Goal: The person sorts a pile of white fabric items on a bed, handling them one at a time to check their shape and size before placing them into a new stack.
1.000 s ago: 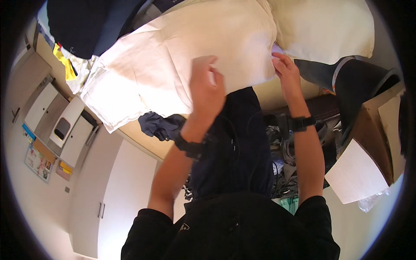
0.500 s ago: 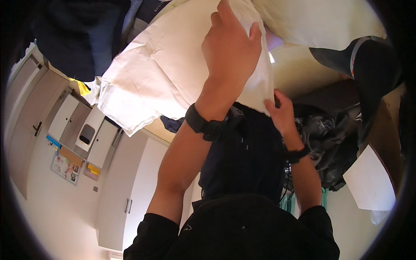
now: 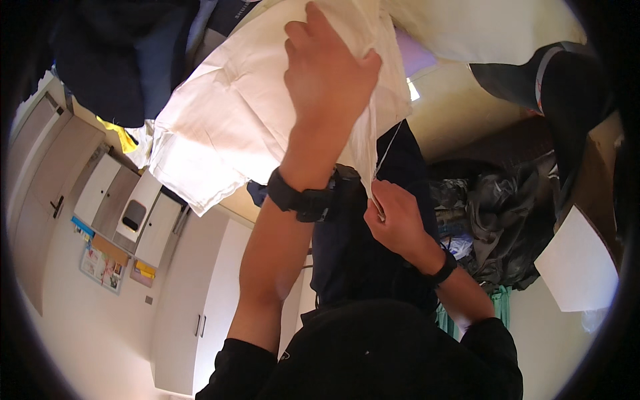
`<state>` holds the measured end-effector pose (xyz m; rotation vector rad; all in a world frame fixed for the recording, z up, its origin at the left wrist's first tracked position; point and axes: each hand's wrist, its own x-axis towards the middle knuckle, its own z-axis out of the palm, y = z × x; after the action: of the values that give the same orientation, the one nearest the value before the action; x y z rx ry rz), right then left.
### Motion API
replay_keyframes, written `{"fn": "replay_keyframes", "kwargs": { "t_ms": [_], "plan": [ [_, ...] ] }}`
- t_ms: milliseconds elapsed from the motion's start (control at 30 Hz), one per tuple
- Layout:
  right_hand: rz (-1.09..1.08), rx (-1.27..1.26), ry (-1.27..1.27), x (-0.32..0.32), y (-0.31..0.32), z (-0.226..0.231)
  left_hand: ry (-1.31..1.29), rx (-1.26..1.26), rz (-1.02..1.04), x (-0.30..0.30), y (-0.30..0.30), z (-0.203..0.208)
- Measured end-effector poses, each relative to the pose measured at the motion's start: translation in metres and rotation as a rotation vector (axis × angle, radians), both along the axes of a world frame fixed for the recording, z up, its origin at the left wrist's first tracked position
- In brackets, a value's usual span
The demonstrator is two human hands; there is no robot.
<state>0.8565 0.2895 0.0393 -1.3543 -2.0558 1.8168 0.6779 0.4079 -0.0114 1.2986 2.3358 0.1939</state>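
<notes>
A cream-white cloth (image 3: 233,100) with fold creases spreads across the upper middle, its left end bunched and brightly lit. My left hand (image 3: 327,80) lies over it, thumb held apart from the stretched fingers. Lower and to the right, my right hand (image 3: 397,217) pinches the cloth's edge, which is drawn down into a narrow point. A thin white thread or cord (image 3: 389,148) runs from the cloth toward the right fingers. Both wrists wear black bands. The fingertips of the right hand are partly hidden.
Dark clothing (image 3: 113,60) hangs at the upper left. Another pale cloth (image 3: 493,30) lies at the upper right beside a black item with a grey stripe (image 3: 570,87). Black plastic bags (image 3: 497,207) and a white panel (image 3: 580,263) are at the right. A white cabinet (image 3: 190,300) stands at the left.
My right hand has moved left and down, pulling the cloth's edge into a point. My left hand has shifted left over the cloth. A purple patch shows more at the upper right.
</notes>
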Motion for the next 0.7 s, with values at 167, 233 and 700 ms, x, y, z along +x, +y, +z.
{"fn": "replay_keyframes", "kwargs": {
  "t_ms": [167,233,700],
  "plan": [
    [-0.251,-0.116,-0.075,-0.002,-0.003,-0.002,-0.065,0.06,-0.062,-0.007,0.002,-0.007],
    [-0.37,-0.155,-0.079,0.003,-0.003,-0.009,0.034,0.206,-0.137,-0.006,0.007,-0.013],
    [-0.463,-0.273,-0.09,0.029,0.05,-0.11,0.008,0.134,-0.229,-0.002,0.051,-0.051]
  ]
}}
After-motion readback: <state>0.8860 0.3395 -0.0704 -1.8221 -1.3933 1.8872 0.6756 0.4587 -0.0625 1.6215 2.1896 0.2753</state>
